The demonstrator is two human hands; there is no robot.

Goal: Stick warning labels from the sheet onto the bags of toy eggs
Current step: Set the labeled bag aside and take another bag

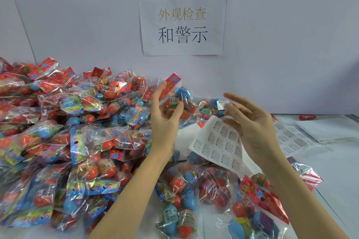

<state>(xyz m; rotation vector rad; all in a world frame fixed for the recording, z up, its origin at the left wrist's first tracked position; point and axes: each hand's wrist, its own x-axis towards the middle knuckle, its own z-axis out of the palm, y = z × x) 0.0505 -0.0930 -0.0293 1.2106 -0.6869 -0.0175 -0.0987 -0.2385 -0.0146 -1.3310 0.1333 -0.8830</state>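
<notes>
Holding bag [174, 93] in L hand [165, 116], label [223, 105] on R hand [250, 122].

A white surface [330, 170] carries heaped bags [58, 132] left of the fingers [233, 101], more bags [194, 190] below them, label sheets [291, 136] and a red egg [307, 117] to their right.
</notes>
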